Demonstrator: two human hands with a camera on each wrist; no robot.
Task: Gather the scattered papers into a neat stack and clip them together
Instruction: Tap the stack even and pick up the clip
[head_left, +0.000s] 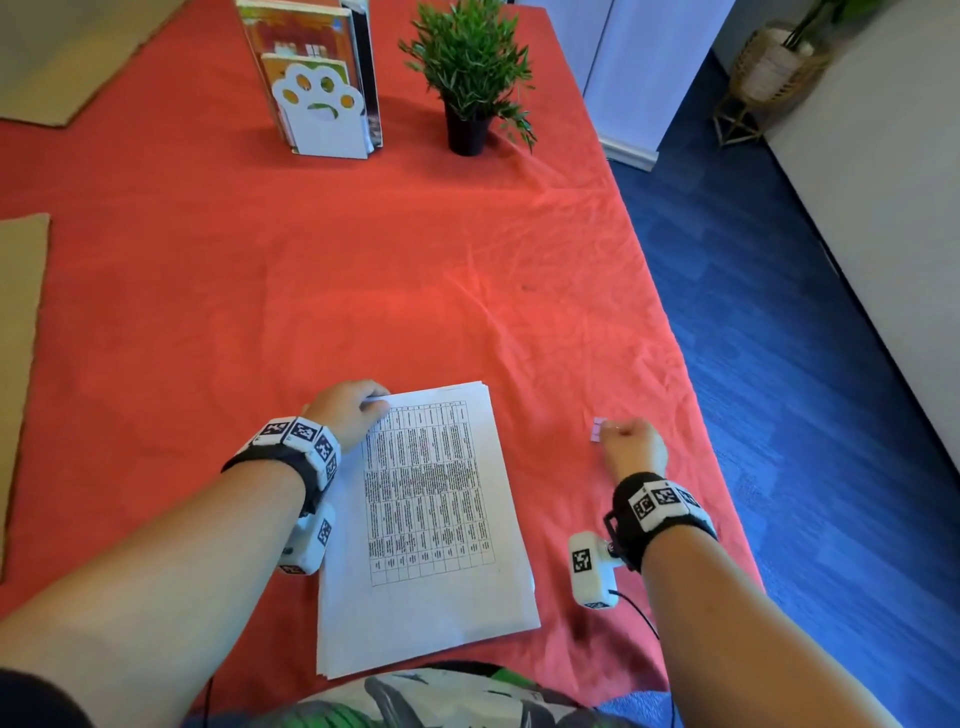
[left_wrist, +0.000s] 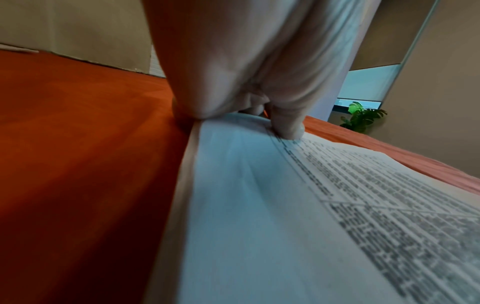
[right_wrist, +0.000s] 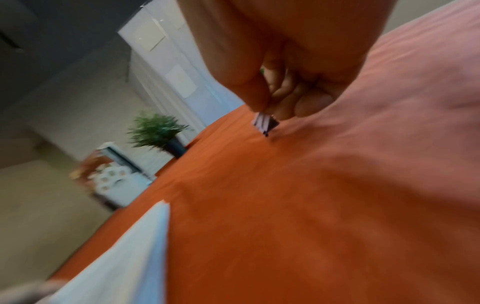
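A stack of printed papers (head_left: 431, 525) lies on the red tablecloth near the front edge, with a table of text on the top sheet. My left hand (head_left: 350, 410) grips the stack's far left corner, thumb on top of the top sheet (left_wrist: 285, 127) and fingers curled under the corner. To the right of the stack my right hand (head_left: 631, 441) pinches a small pink binder clip (head_left: 598, 429) just above the cloth; in the right wrist view the clip (right_wrist: 266, 124) shows below the curled fingers, and the stack's edge (right_wrist: 145, 246) lies at lower left.
A white paw-shaped bookend with books (head_left: 322, 104) and a potted green plant (head_left: 470, 78) stand at the far side of the table. Cardboard sheets (head_left: 21, 332) lie at the left. The table's right edge (head_left: 691, 364) drops to blue carpet.
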